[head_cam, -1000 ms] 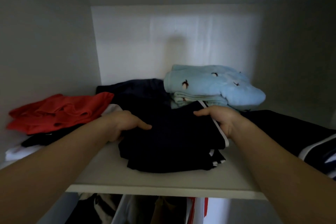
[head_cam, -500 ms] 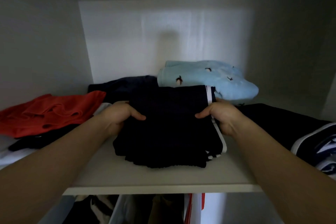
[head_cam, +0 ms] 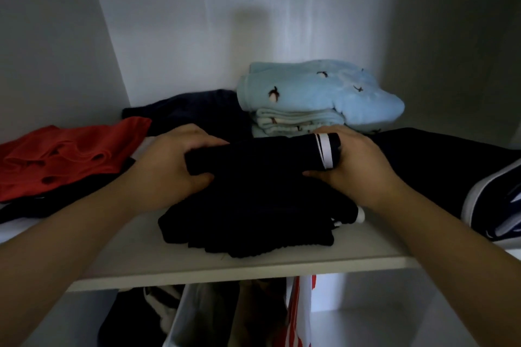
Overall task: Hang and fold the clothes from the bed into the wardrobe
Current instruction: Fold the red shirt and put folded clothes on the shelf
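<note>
Black garment (head_cam: 253,200) sits on wardrobe shelf (head_cam: 135,253), front of blue stack (head_cam: 315,90). My left hand (head_cam: 166,169) and right hand (head_cam: 361,169) grip its rear fold, fingers (head_cam: 203,144) curled round it, likely tucking it compact for stacking.

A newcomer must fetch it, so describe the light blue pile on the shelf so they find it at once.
Find the white wardrobe shelf above the hanging clothes. Toward its back, right of centre, sits a folded stack. It alone is pale blue and fluffy, dotted with small dark figures, unlike the red top and black bundle nearby.
</note>
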Available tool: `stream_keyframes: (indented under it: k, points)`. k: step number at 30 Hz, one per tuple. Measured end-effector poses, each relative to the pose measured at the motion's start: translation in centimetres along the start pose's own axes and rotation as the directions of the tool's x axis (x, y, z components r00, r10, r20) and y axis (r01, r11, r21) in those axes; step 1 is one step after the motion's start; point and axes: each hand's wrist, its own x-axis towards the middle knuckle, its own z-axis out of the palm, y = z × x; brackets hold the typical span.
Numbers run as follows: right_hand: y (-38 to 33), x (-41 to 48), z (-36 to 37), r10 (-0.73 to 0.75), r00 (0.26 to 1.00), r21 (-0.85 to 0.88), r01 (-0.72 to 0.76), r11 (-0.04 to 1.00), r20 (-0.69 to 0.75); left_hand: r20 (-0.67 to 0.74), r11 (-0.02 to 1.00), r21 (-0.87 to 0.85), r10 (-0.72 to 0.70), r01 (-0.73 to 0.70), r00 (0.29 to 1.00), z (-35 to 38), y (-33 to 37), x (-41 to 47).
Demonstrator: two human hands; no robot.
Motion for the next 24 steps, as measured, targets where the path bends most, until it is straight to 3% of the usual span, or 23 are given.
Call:
stream_keyframes:
  k: [3,7,11,14,16,18,21,24]
  points:
    - [0.1,-0.2,0.5,0.023,0.999,-0.081,-0.027,0.996,-0.050,0.078,0.989,0.140,0.040,-0.051,0.996,0.2,0.8,0.4]
    - [0.0,0.2,1.1,0.047,0.994,-0.036,-0.050,0.998,-0.098,0.187,0.950,0.310,-0.043,-0.017,0.981,0.4,2.4,1.1]
    - [0.6,0.2,0.3,0.169,0.983,0.298,-0.181,0.937,0.066,0.111,0.836,0.502,0.193,-0.223,0.975,1.9,3.2,1.3]
    - [0.3,0.0,-0.2,0.198,0.966,0.468,-0.253,0.847,0.164,0.041,0.717,0.646,0.311,-0.262,0.950,2.0,3.3,1.8]
    - [0.2,-0.2,-0.2,0.166,0.968,0.441,-0.233,0.867,0.186,0.056,0.773,0.579,0.279,-0.259,0.959,1.9,3.6,1.7]
    - [0.3,-0.4,-0.7,0.164,0.948,0.421,-0.270,0.866,0.272,0.130,0.881,0.435,0.145,-0.188,0.981,2.0,4.4,0.8]
    - [0.1,-0.3,-1.4,0.185,0.903,0.421,-0.352,0.836,0.388,0.227,0.786,0.580,0.095,-0.213,0.969,3.0,4.9,-1.3]
    - [-0.5,0.2,-1.1,0.192,0.965,0.269,-0.236,0.934,0.181,0.197,0.741,0.601,0.228,-0.301,0.954,2.8,4.8,-1.3]
